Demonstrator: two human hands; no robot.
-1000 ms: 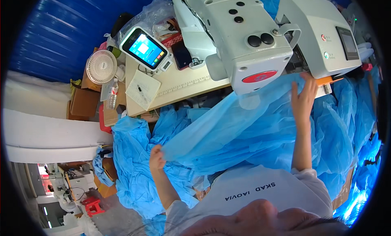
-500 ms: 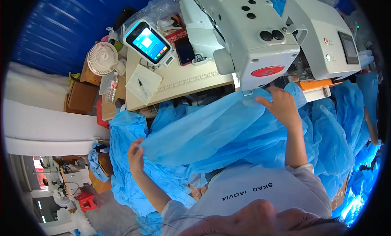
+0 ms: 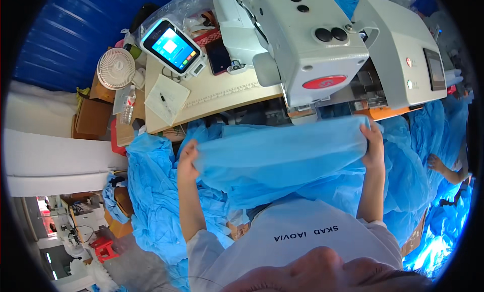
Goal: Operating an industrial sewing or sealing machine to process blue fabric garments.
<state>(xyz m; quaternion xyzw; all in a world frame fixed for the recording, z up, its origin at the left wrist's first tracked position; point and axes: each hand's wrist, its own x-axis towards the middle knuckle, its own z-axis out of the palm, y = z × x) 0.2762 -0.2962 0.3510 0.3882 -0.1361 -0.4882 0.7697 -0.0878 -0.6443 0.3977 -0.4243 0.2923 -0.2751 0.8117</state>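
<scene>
- Around the workplace, piled blue cloth [image 3: 156,201] slumps at lower left.
- Left hand [image 3: 187,161] and right hand [image 3: 373,144] pinch opposite ends of a blue fabric piece [image 3: 282,153], stretched between them before the tabletop [image 3: 204,85].
- Beyond, white sewing machine [image 3: 322,57].
- Farthest, blue wall [image 3: 65,45].

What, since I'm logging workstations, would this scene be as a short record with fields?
Left hand: grips left end of thin blue fabric
Right hand: grips its right end
Span: stretched between both hands, in front of industrial sewing machine
Tabletop: notebook, pen, smartphone
Screen: lit touchscreen panel beyond notebook
Left of tabletop: white fan, clear plastic bottle
Far right: another person's hand
</scene>
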